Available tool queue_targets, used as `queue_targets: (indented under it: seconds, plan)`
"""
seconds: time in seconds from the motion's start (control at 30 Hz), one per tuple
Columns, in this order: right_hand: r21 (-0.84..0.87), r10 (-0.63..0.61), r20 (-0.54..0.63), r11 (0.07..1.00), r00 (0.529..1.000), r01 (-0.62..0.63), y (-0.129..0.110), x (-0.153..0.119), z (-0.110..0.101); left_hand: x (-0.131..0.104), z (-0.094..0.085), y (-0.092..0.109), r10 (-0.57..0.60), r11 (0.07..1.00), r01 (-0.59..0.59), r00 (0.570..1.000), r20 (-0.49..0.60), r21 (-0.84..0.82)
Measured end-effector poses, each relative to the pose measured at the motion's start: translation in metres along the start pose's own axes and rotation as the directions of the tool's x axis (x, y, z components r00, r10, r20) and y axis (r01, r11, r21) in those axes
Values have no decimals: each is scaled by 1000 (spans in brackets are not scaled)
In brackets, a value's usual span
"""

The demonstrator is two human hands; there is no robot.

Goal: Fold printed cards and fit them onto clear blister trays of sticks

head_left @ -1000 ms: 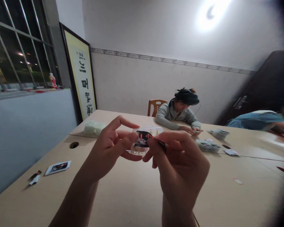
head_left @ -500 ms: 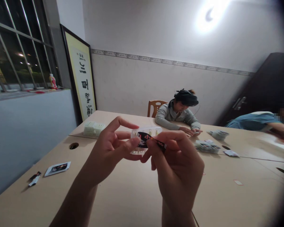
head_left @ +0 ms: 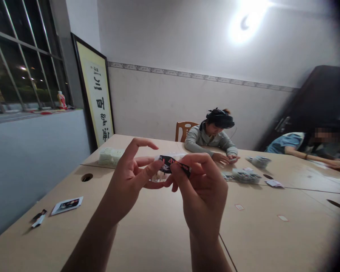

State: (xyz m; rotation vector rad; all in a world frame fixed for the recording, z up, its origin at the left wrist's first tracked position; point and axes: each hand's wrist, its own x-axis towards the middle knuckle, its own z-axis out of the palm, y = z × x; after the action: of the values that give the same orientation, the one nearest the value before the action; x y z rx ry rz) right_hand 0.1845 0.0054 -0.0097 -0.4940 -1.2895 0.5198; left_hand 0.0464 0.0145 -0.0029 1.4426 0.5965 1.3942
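Black printed label (head_left: pixel 167 160) in front of a clear plastic case (head_left: pixel 159 177), above the tabletop (head_left: pixel 150 234).
From afar, I see its long axis run crosswise between hands: my left hand (head_left: pixel 130 175), index finger raised, grips the case, thumb at the label's left end; my right hand (head_left: pixel 204 185) pinches its right end.

One strip (head_left: pixel 166 161), one case (head_left: pixel 160 176), two co-workers (head_left: pixel 211 139) (head_left: pixel 286 145) (plus one bottle (head_left: pixel 61 100))

Characters 川 and 百 on framed calligraphy (head_left: pixel 100 102); print on black label (head_left: pixel 166 161) illegible.
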Motion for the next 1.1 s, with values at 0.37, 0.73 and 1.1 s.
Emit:
queue_targets:
  seconds: [0.37, 0.73, 1.1]
  plan:
    - [12, -31, 29, 999, 999, 31, 8, 3, 0, 2, -2, 0, 11, 996, -9, 1000, -24, 84]
    - [-46, 34, 26, 998, 999, -33, 8, 8, -4, 1, -1, -1, 50, 985, -30, 992, -115, 169]
    - [-34, -37, 38, 999, 999, 38, 19, 6, -6, 8, -12, -6, 20, 997, -22, 999, 31, 79]
